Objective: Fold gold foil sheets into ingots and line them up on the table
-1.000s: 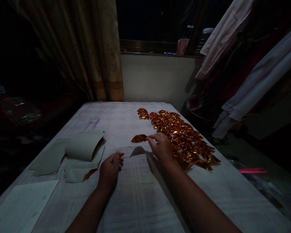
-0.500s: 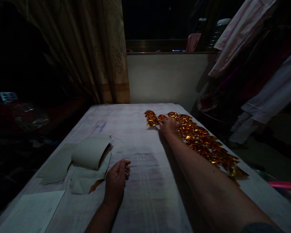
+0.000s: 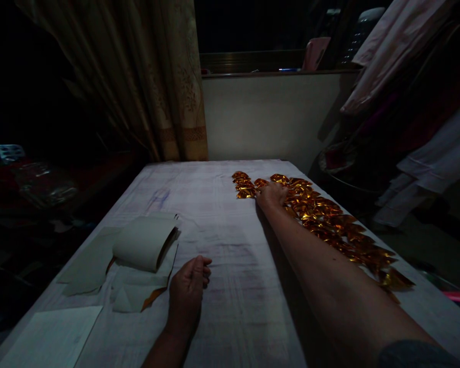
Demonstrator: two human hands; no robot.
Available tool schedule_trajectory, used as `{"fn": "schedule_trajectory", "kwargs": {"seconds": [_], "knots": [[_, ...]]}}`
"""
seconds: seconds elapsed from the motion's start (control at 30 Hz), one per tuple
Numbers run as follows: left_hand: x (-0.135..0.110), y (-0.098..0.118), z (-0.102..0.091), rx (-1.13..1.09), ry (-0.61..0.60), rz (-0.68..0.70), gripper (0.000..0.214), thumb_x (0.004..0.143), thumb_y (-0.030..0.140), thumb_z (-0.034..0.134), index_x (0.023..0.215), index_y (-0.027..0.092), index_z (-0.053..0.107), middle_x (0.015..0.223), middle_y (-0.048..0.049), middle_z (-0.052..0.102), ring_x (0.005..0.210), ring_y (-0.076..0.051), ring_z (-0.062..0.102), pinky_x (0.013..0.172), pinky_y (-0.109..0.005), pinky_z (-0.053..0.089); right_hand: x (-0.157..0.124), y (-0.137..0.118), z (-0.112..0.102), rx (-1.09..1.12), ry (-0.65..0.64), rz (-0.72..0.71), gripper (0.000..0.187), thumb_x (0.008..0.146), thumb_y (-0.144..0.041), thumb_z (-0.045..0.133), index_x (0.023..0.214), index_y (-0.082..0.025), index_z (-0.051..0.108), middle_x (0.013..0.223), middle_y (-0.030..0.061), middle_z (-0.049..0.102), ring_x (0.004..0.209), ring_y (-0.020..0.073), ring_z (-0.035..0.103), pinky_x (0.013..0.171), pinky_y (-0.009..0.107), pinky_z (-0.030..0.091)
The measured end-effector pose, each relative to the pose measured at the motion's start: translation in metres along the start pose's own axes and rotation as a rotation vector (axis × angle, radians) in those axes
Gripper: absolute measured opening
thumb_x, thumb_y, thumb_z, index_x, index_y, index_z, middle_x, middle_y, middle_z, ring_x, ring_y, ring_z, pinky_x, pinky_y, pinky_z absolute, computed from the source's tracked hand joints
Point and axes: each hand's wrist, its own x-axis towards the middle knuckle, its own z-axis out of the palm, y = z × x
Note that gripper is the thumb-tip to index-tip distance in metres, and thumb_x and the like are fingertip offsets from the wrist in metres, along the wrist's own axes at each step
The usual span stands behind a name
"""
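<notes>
- My right grip (image 3: 271, 195) is among folded gold-foil pieces (image 3: 310, 207); whether grasping one, I cannot tell
- My left grip (image 3: 188, 277) is loosely clenched near pale-backed sheets (image 3: 138, 248)

The right hand (image 3: 272, 196) has carried its gold foil piece (image 3: 246, 193) across the tabletop (image 3: 230, 255) to the short row's (image 3: 240, 176) near end.

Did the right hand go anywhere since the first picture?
Yes. The right hand went forward, toward the far edge of the table and the wall behind it.
</notes>
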Motion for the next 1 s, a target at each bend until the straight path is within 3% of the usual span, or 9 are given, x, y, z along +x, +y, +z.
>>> {"fn": "schedule_trajectory", "kwargs": {"seconds": [0.13, 0.27, 0.47, 0.67, 0.83, 1.0], "knots": [[0.000, 0.002, 0.001, -0.007, 0.008, 0.008, 0.065, 0.087, 0.075, 0.048, 0.084, 0.015, 0.074, 0.063, -0.0048, 0.066, 0.053, -0.016, 0.061, 0.052, -0.027, 0.051, 0.000, -0.003, 0.000, -0.005, 0.014, -0.055, 0.029, 0.096, -0.029, 0.055, 0.100, -0.014, 0.079, 0.113, 0.0126, 0.069, 0.113, 0.0274, 0.052, 0.092, 0.041, 0.030], [0.002, 0.001, -0.001, -0.003, -0.020, 0.010, 0.067, 0.087, 0.076, 0.047, 0.083, 0.015, 0.074, 0.064, -0.0051, 0.067, 0.054, -0.016, 0.062, 0.052, -0.027, 0.051, 0.004, -0.007, 0.002, -0.029, -0.006, -0.094, 0.023, 0.092, -0.030, 0.061, 0.097, -0.016, 0.078, 0.112, 0.0145, 0.068, 0.110, 0.0284, 0.050, 0.092, 0.042, 0.029], [0.002, -0.005, -0.002, -0.013, -0.038, -0.008, 0.065, 0.088, 0.074, 0.048, 0.085, 0.015, 0.075, 0.065, -0.0050, 0.067, 0.054, -0.016, 0.062, 0.052, -0.027, 0.051, 0.011, -0.011, 0.004, -0.046, -0.029, -0.091, 0.027, 0.096, -0.027, 0.054, 0.099, -0.012, 0.076, 0.109, 0.0151, 0.066, 0.108, 0.0266, 0.048, 0.089, 0.041, 0.025], [0.001, 0.000, 0.000, -0.005, -0.031, 0.005, 0.064, 0.089, 0.072, 0.046, 0.085, 0.015, 0.074, 0.065, -0.0047, 0.066, 0.054, -0.016, 0.060, 0.052, -0.027, 0.050, 0.002, -0.016, -0.001, -0.022, -0.008, -0.110, 0.024, 0.093, -0.027, 0.058, 0.100, -0.012, 0.075, 0.111, 0.0158, 0.065, 0.110, 0.0295, 0.047, 0.091, 0.043, 0.026], [0.002, 0.004, 0.000, -0.005, -0.024, 0.022, 0.064, 0.088, 0.072, 0.046, 0.082, 0.015, 0.073, 0.063, -0.0042, 0.065, 0.053, -0.016, 0.061, 0.051, -0.027, 0.049, -0.035, -0.030, -0.009, 0.048, 0.032, -0.181, 0.023, 0.093, -0.023, 0.056, 0.105, -0.016, 0.074, 0.116, 0.0133, 0.065, 0.110, 0.0280, 0.048, 0.090, 0.040, 0.030], [0.002, 0.005, 0.002, 0.066, -0.027, 0.114, 0.059, 0.094, 0.064, 0.041, 0.082, 0.015, 0.072, 0.062, -0.0038, 0.066, 0.050, -0.016, 0.063, 0.049, -0.026, 0.049, -0.106, -0.044, -0.016, 0.154, -0.011, -0.303, 0.020, 0.093, -0.024, 0.059, 0.098, -0.023, 0.078, 0.106, 0.0083, 0.071, 0.103, 0.0238, 0.055, 0.084, 0.034, 0.037]]}}
